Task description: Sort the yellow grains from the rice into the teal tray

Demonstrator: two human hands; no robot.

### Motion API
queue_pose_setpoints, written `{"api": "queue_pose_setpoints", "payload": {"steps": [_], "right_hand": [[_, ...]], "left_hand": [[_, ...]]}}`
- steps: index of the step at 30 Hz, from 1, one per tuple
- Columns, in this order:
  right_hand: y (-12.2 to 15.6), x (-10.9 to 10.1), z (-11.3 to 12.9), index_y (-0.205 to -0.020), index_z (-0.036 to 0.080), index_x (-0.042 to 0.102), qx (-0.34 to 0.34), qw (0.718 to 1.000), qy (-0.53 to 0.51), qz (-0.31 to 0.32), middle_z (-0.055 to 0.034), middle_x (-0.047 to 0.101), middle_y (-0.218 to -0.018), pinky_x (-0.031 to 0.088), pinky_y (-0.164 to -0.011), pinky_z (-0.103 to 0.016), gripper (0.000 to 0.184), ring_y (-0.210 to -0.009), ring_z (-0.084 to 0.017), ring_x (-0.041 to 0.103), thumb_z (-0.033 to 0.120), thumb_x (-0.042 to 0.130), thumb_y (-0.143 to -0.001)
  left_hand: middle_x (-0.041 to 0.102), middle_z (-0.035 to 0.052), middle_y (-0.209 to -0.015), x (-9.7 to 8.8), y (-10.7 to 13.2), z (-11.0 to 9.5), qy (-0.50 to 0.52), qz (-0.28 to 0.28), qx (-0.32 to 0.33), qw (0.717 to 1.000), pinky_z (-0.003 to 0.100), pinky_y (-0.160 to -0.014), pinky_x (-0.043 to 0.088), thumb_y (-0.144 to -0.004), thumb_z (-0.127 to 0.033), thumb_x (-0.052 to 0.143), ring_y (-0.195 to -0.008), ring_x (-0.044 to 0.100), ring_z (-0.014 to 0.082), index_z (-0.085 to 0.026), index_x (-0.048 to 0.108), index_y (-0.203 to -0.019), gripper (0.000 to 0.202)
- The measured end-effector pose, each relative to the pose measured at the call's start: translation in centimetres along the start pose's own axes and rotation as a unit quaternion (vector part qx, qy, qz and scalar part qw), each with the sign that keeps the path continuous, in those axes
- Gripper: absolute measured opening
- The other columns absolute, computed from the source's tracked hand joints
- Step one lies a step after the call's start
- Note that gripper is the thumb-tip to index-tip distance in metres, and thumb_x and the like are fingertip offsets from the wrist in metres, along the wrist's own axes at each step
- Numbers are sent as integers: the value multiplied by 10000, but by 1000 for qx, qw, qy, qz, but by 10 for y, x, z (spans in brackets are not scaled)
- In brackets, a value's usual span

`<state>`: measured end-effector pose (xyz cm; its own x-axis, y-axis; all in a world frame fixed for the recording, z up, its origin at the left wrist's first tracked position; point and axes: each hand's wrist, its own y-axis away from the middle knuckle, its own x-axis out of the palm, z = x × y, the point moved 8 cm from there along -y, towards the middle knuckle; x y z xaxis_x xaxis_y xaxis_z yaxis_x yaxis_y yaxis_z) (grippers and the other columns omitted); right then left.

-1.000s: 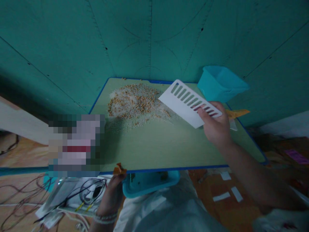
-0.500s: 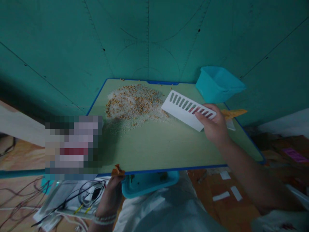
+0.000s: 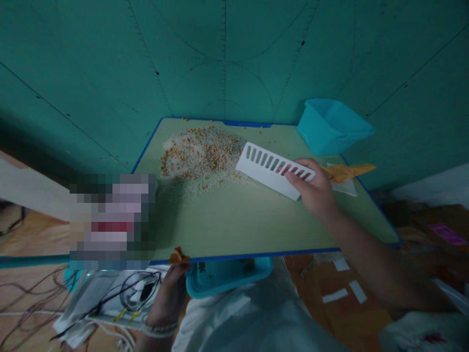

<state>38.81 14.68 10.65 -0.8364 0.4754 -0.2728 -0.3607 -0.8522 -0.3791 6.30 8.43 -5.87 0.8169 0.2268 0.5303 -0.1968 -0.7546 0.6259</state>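
My right hand (image 3: pixel 314 191) is closed on a white slotted plastic scraper (image 3: pixel 269 167), whose edge rests on a pale green board (image 3: pixel 238 220) with a blue rim. The scraper's left end touches a heap of white grains mixed with yellow-brown seeds (image 3: pixel 203 154) at the board's far left. My left hand (image 3: pixel 169 293) is below the board's near edge, beside a teal tray (image 3: pixel 227 278) held under that edge. Its fingers curl up toward the board's edge, but the fingertips are hidden.
A teal tub (image 3: pixel 331 124) stands at the board's far right corner. Orange paper on a white sheet (image 3: pixel 346 172) lies right of my hand. Wires and a clear bag (image 3: pixel 110 298) lie lower left. A blurred patch (image 3: pixel 112 220) covers the board's left side. A green wall stands behind.
My right hand has lowered the scraper and slid it left, from tilted above the board to resting against the right side of the grain heap. My left hand has stayed put.
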Motion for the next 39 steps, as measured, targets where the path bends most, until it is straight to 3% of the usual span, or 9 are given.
{"api": "queue_pose_setpoints", "payload": {"steps": [3, 7, 15, 22, 27, 33, 39], "right_hand": [[0, 6, 9, -836, 234, 561, -3, 1000, -4, 9, 42, 597, -687, 435, -517, -236, 185, -580, -112, 536, 294, 659, -692], [-9, 9, 17, -831, 243, 562, -14, 1000, -18, -2, 43, 602, -709, 438, -519, -234, 206, -597, -114, 546, 318, 673, -675], [-20, 30, 5, -834, 240, 558, 23, 998, -49, 41, 40, 594, -696, 450, -541, -250, 239, -604, -119, 549, 337, 682, -654], [-16, 29, 10, -835, 234, 576, 18, 997, -51, 53, 39, 600, -692, 443, -521, -243, 241, -595, -118, 549, 310, 692, -638], [-15, 37, 12, -821, 232, 575, 16, 995, -63, 81, 38, 595, -690, 441, -527, -243, 228, -597, -118, 543, 323, 690, -646], [-9, 38, 6, -842, 237, 577, 8, 993, -72, 95, 33, 607, -718, 447, -542, -248, 234, -607, -119, 548, 360, 678, -671], [-7, 39, 7, -818, 234, 577, 17, 992, -83, 91, 37, 600, -692, 438, -521, -236, 232, -584, -111, 536, 361, 686, -658]], "left_hand": [[773, 43, -735, 2, 1, 2, 0, 11, -9, 1000, 380, -746, 559, -465, -197, 792, -850, 681, 315, -205, 737, -649, 192], [773, 49, -737, 3, 3, 0, 2, -14, -5, 1000, 385, -724, 566, -440, -154, 772, -842, 681, 327, -194, 724, -598, 169], [766, 45, -678, 5, 5, 1, 6, -4, -8, 1000, 409, -752, 550, -462, -163, 753, -813, 685, 331, -187, 731, -622, 163], [765, 59, -683, -3, 0, 5, 3, 0, -8, 1000, 418, -783, 530, -506, -161, 730, -847, 678, 335, -178, 726, -609, 105], [774, 45, -809, -3, -4, 3, 10, 9, 19, 1000, 401, -809, 521, -511, -149, 732, -925, 658, 327, -206, 739, -728, 225], [767, 31, -699, -5, -5, 5, 15, 14, 8, 1000, 408, -811, 524, -527, -169, 741, -910, 662, 331, -210, 740, -731, 208], [768, 33, -706, -8, -5, 9, 18, -2, -9, 1000, 425, -815, 520, -519, -148, 719, -872, 674, 331, -207, 736, -707, 198]]}}
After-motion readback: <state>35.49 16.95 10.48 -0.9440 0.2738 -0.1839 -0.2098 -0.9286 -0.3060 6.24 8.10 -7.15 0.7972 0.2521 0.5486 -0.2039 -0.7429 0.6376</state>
